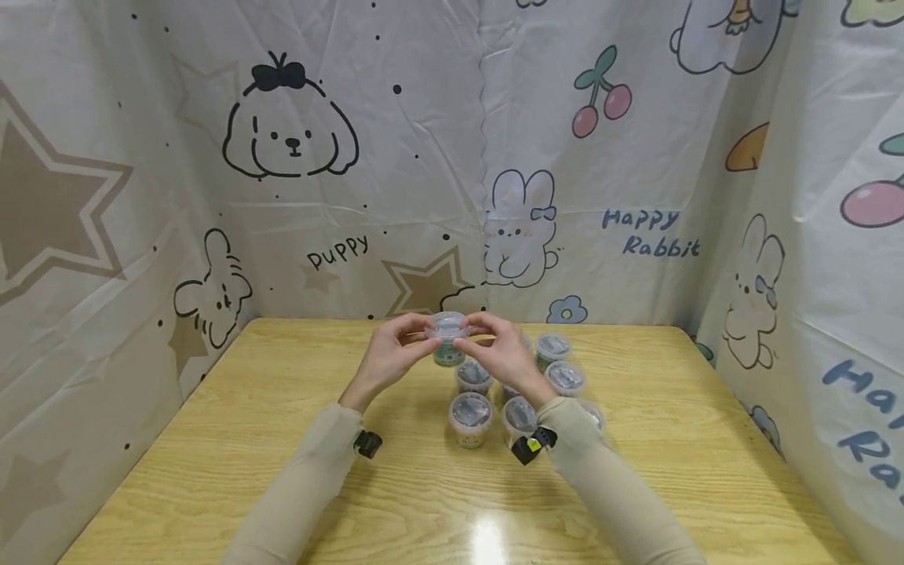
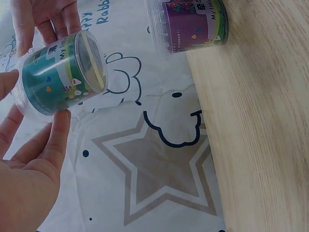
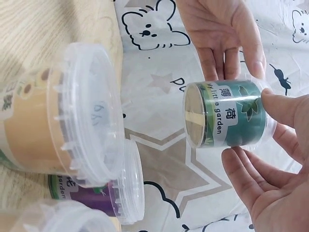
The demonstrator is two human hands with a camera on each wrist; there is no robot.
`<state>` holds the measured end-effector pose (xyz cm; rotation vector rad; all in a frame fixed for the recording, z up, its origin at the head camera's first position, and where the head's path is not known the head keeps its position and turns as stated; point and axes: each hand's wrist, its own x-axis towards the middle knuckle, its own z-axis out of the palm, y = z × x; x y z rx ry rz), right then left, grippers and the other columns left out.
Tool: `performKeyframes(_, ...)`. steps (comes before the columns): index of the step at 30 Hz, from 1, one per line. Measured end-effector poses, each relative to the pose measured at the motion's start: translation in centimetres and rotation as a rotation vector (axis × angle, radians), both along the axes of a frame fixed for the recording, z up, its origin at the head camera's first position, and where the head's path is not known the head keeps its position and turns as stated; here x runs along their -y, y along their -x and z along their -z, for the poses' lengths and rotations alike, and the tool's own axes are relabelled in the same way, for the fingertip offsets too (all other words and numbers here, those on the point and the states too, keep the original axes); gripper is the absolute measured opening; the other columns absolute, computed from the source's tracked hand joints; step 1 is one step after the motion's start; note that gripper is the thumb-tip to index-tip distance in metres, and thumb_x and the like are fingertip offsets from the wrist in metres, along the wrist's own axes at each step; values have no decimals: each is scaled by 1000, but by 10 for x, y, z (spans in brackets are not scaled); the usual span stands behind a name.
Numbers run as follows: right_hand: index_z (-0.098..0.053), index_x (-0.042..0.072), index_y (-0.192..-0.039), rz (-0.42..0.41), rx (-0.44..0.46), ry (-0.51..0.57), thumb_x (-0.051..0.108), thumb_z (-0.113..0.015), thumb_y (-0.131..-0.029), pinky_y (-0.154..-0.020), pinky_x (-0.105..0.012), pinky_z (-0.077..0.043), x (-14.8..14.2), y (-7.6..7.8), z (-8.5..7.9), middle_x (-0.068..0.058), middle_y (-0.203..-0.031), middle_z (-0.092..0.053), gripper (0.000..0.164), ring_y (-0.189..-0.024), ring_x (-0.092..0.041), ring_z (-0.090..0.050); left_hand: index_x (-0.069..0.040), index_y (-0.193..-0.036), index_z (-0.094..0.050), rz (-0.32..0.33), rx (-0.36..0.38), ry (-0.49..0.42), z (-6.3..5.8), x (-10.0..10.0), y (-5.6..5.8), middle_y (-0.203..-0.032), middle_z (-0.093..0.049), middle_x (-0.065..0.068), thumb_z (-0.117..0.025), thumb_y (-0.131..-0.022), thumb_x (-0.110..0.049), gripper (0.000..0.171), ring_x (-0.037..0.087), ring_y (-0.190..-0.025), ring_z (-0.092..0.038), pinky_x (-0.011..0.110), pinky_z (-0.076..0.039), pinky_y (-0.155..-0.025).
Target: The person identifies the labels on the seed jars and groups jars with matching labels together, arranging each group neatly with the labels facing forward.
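Both hands hold one small clear plastic tub with a teal label (image 1: pixel 449 353) between them, over the far part of the table. My left hand (image 1: pixel 390 355) grips its left side with thumb and fingertips. Opposite it, my right hand (image 1: pixel 503 353) grips the right side around the lid. In the right wrist view the teal tub (image 3: pixel 231 113) shows leaves and "My little garden" on its label. Its base (image 2: pixel 91 60) faces the left wrist camera, a pale strip across it.
Several similar lidded tubs stand in a group under and beside the right forearm, among them a front tub (image 1: pixel 471 420), an orange-labelled tub (image 3: pixel 36 108) and a purple-labelled tub (image 2: pixel 195 24). A printed cloth (image 1: pixel 424 157) hangs behind the wooden table (image 1: pixel 297 392) and at its sides.
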<state>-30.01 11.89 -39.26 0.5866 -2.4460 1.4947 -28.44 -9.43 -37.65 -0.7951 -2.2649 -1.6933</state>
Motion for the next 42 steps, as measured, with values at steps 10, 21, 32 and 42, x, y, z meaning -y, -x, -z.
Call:
performKeyframes(10, -64, 21, -115, -64, 95, -44, 32, -72, -91, -87, -38, -58, -5, 0, -2, -3, -128, -62, 28, -112, -24, -65, -1, -103, -66, 45, 20, 6, 15, 5, 19, -116, -66, 17, -74, -87, -11, 21, 35, -109, -66, 34, -56, -92)
performKeyframes(21, -66, 14, -113, -163, 4, -199, 24, -69, -93, -86, -35, -59, -19, 14, -19, -8, -119, -68, 22, -107, -25, -69, -2, -98, -66, 56, -5, 63, 14, 3, 38, -120, -66, 15, -77, -84, -13, 21, 29, -116, -63, 37, -50, -103)
performKeyframes(32, -67, 13, -102, -143, -140, -347, 25, -71, -90, -81, -31, -60, -27, 29, -28, -6, -102, -74, 18, -95, -19, -72, -5, -105, -65, 9, 8, 123, 11, -7, 51, -114, -67, 13, -76, -86, -14, 23, 29, -107, -68, 37, -56, -93)
performKeyframes(42, -67, 12, -96, -88, -167, -450, 27, -73, -89, -65, -28, -57, -27, 44, -25, -4, -88, -74, 17, -73, -13, -68, -11, -107, -66, -90, 27, 271, 15, -21, 62, -112, -70, 10, -74, -89, -22, 23, 27, -100, -70, 36, -59, -84)
